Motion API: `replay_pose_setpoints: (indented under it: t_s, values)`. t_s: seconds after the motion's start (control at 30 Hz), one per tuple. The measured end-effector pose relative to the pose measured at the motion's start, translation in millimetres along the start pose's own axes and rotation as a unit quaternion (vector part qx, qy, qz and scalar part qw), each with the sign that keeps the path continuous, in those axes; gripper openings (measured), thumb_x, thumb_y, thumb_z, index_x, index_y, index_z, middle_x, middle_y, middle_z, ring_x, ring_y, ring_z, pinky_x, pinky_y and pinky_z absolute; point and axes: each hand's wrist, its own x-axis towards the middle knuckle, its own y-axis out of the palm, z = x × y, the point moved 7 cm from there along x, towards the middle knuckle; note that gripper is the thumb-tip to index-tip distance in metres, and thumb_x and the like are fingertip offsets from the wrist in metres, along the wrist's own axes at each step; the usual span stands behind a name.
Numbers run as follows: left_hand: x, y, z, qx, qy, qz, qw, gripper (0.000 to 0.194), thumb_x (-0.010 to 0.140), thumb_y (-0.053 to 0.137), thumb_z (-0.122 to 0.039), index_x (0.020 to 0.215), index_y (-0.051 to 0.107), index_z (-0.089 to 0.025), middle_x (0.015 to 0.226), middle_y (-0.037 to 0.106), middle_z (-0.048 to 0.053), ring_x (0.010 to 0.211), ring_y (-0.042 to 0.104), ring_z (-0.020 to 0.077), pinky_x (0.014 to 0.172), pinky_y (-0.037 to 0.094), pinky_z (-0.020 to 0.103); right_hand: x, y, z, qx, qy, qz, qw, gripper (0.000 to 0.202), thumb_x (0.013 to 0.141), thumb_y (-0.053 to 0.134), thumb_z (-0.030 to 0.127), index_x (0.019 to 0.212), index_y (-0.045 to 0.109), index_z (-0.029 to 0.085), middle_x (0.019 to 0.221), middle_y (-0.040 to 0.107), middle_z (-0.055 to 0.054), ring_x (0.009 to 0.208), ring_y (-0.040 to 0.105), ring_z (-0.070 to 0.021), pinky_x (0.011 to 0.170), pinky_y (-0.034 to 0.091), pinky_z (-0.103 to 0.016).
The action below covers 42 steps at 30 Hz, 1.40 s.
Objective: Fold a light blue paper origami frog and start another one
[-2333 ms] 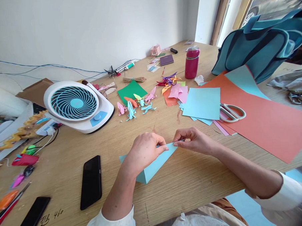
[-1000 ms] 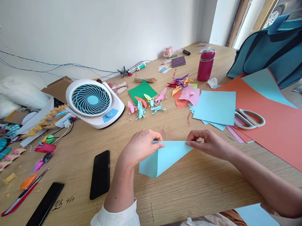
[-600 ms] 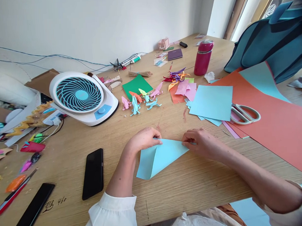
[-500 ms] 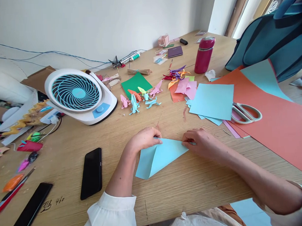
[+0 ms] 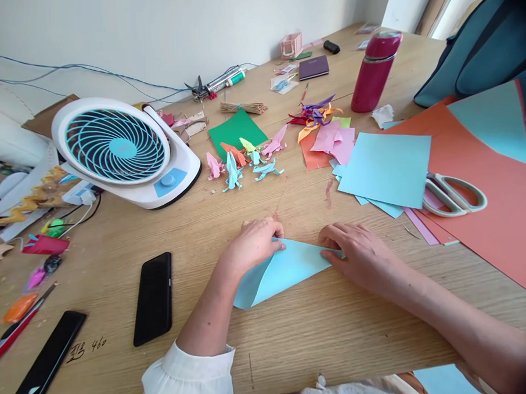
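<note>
A light blue sheet of paper [image 5: 292, 269] lies on the wooden table in front of me, folded over, with its folded left side curving up off the surface. My left hand [image 5: 257, 244] pinches the paper's upper edge, thumb on top. At the pointed right corner, my right hand [image 5: 356, 248] grips the paper between thumb and fingers. The fingertips of both hands are partly hidden. Beyond them stand several small folded paper figures [image 5: 232, 172] in blue, pink, orange and green. To the right, a stack of blue square paper [image 5: 386, 168] lies beside scissors [image 5: 457, 195].
A white fan [image 5: 175, 180] stands at the back left, and a black phone [image 5: 153, 299] lies left of my left arm. A magenta bottle [image 5: 373, 79] stands at the back right, near a teal bag [image 5: 470, 60]. Large orange paper [image 5: 504, 233] covers the right side.
The view has shifted somewhat. My right hand sits further over the paper's right corner, and the fold at the left looks rounder. Both hands still hold the sheet.
</note>
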Motion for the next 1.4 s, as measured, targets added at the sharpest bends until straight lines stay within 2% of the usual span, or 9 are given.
replay_pose_setpoints:
  t_s: [0.17, 0.4, 0.57, 0.7, 0.87, 0.93, 1.03, 1.1, 1.4]
  values:
    - [-10.0, -7.9, -8.3, 0.013, 0.038, -0.079, 0.996, 0.014, 0.083, 0.063, -0.023, 0.096, 0.056, -0.022, 0.106, 0.057, 0.002, 0.109, 0.051, 0.0210, 0.091, 0.037, 0.036, 0.6, -0.8, 4.7, -0.008, -0.022, 0.001, 1.000, 0.016, 0.085, 0.056, 0.014, 0.097, 0.060, 0.022, 0.094, 0.060, -0.006, 0.083, 0.059, -0.0197, 0.072, 0.038, -0.031]
    - [-19.0, 1.5, -27.9, 0.007, 0.099, -0.055, 0.994, 0.017, 0.091, 0.049, -0.011, 0.087, 0.063, -0.018, 0.094, 0.059, 0.003, 0.096, 0.058, 0.0168, 0.084, 0.044, 0.028, 2.7, 1.1, 7.1, 0.013, -0.044, 0.015, 0.999, 0.016, 0.087, 0.056, 0.012, 0.091, 0.068, 0.022, 0.089, 0.061, -0.006, 0.084, 0.057, -0.0195, 0.075, 0.037, -0.031]
    - [-35.1, 4.8, -41.5, 0.035, 0.049, -0.037, 0.998, 0.018, 0.096, 0.047, -0.022, 0.099, 0.065, -0.018, 0.101, 0.063, 0.006, 0.091, 0.062, 0.0178, 0.081, 0.047, 0.030, 3.1, 1.0, 6.8, 0.018, -0.053, 0.011, 0.998, 0.018, 0.087, 0.056, 0.010, 0.087, 0.070, 0.022, 0.085, 0.063, -0.005, 0.080, 0.058, -0.0178, 0.076, 0.037, -0.031]
    - [-46.3, 11.5, -65.1, 0.096, 0.073, -0.044, 0.992, 0.025, 0.098, 0.045, -0.028, 0.118, 0.058, -0.021, 0.105, 0.065, 0.007, 0.097, 0.062, 0.0215, 0.086, 0.046, 0.034, 3.5, 0.3, 6.3, 0.019, -0.062, 0.013, 0.998, 0.021, 0.086, 0.055, 0.010, 0.090, 0.071, 0.023, 0.085, 0.064, -0.005, 0.081, 0.059, -0.0177, 0.076, 0.037, -0.030]
    - [-48.8, 25.3, -77.3, 0.181, 0.048, -0.066, 0.980, 0.026, 0.097, 0.043, -0.033, 0.114, 0.058, -0.022, 0.107, 0.063, 0.010, 0.088, 0.063, 0.0240, 0.092, 0.040, 0.044, 5.9, -11.0, -3.5, 0.129, -0.083, 0.072, 0.986, 0.031, 0.088, 0.049, 0.009, 0.099, 0.072, 0.025, 0.091, 0.068, -0.003, 0.078, 0.062, -0.0149, 0.071, 0.042, -0.026]
    - [-49.2, 28.2, -79.0, 0.194, 0.042, -0.071, 0.978, 0.025, 0.097, 0.043, -0.035, 0.113, 0.058, -0.022, 0.108, 0.063, 0.010, 0.085, 0.063, 0.0243, 0.093, 0.038, 0.046, 4.4, -24.6, -12.8, 0.157, -0.073, 0.056, 0.983, 0.029, 0.089, 0.048, 0.012, 0.100, 0.072, 0.024, 0.093, 0.070, -0.003, 0.082, 0.064, -0.0162, 0.071, 0.045, -0.026]
    - [-49.9, 29.1, -80.4, 0.195, 0.038, -0.072, 0.977, 0.025, 0.096, 0.046, -0.034, 0.113, 0.058, -0.021, 0.108, 0.063, 0.010, 0.086, 0.063, 0.0258, 0.093, 0.037, 0.047, -7.1, -47.0, -24.1, 0.131, -0.051, -0.034, 0.990, 0.029, 0.091, 0.045, 0.014, 0.100, 0.071, 0.024, 0.098, 0.071, -0.005, 0.089, 0.064, -0.0192, 0.075, 0.047, -0.030]
    - [-50.3, 28.4, -80.8, 0.193, 0.034, -0.068, 0.978, 0.025, 0.095, 0.048, -0.034, 0.114, 0.058, -0.021, 0.109, 0.063, 0.011, 0.087, 0.064, 0.0262, 0.094, 0.037, 0.047, -20.8, -50.7, -20.3, 0.108, -0.075, -0.062, 0.989, 0.031, 0.093, 0.042, 0.014, 0.104, 0.070, 0.023, 0.100, 0.070, -0.007, 0.092, 0.063, -0.0208, 0.077, 0.048, -0.033]
    - [-53.3, 29.0, -82.8, 0.184, 0.023, -0.069, 0.980, 0.031, 0.093, 0.054, -0.034, 0.119, 0.058, -0.019, 0.117, 0.062, 0.012, 0.098, 0.064, 0.0284, 0.097, 0.038, 0.047, -65.4, -23.0, 0.0, -0.025, -0.144, -0.041, 0.988, 0.037, 0.097, 0.038, 0.011, 0.127, 0.057, 0.018, 0.111, 0.069, -0.010, 0.098, 0.059, -0.0229, 0.087, 0.043, -0.041]
